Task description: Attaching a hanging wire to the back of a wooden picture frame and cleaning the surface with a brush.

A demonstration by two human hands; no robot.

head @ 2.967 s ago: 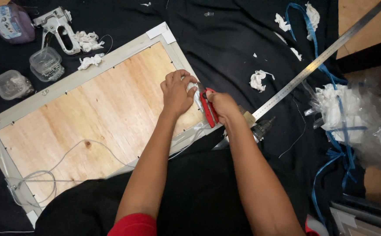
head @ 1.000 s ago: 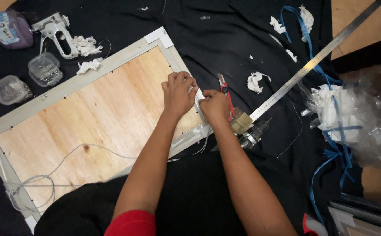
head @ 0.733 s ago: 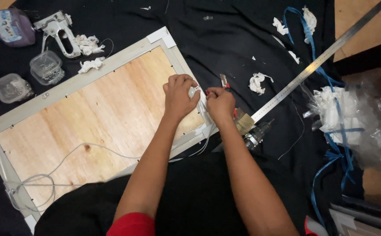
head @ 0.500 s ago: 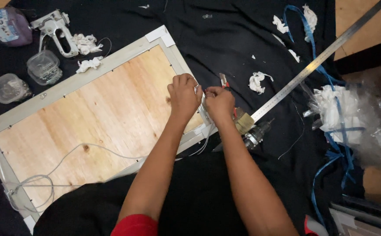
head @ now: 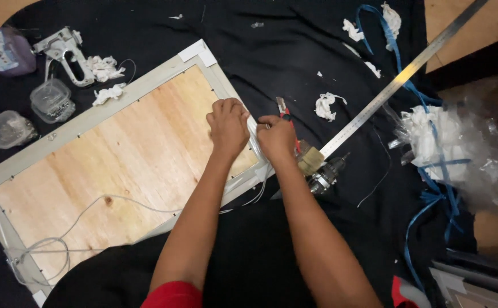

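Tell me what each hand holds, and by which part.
Both the left hand and the right hand pinch a thin whitish strip at the wooden-backed frame's right edge; exact grip points are hidden.

frame edge (head: 258,166) beneath hands (head: 253,130) hidden, bottle (head: 6,50) cut off

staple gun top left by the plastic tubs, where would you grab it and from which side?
Grip the staple gun by its long handle loop, coming from above, since it lies flat on the black cloth. Approach from the right side: the purple bottle crowds its left and the clear tub sits just below. White paper scraps touch its right edge, easily brushed aside.
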